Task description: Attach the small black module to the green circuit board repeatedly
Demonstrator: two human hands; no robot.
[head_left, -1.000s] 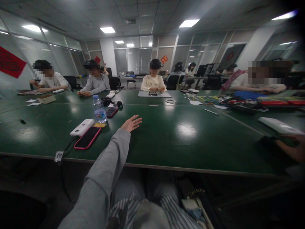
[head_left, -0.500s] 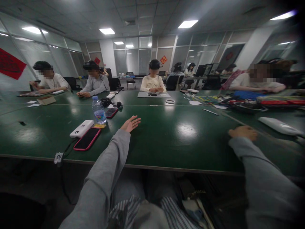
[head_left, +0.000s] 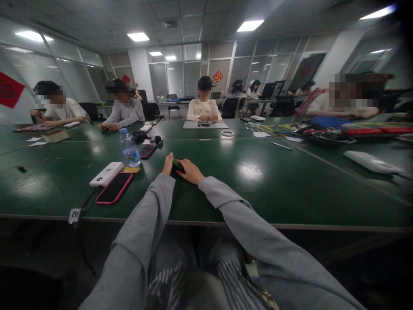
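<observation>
Both my arms, in grey sleeves, reach out over the dark green table (head_left: 258, 193). My hands meet near its middle. My right hand (head_left: 191, 171) lies on a small dark green object (head_left: 177, 163) and grips it from the right. My left hand (head_left: 167, 165) stands on edge with its fingers together, pressed against the object's left side. Whether it grips the object is unclear, and most of the object is hidden between the hands.
Left of my hands lie a pink-cased phone (head_left: 113, 188), a white power bank (head_left: 106, 174), a water bottle (head_left: 129, 149) and a second phone (head_left: 147, 150). A cable tag (head_left: 74, 214) hangs at the table's near edge. Several people sit along the far side. Coloured cables (head_left: 322, 129) lie at the right.
My right arm has swung in from the right, and its hand now rests against my left hand. My left hand has turned from open and flat to edge-on. The green object appeared between them.
</observation>
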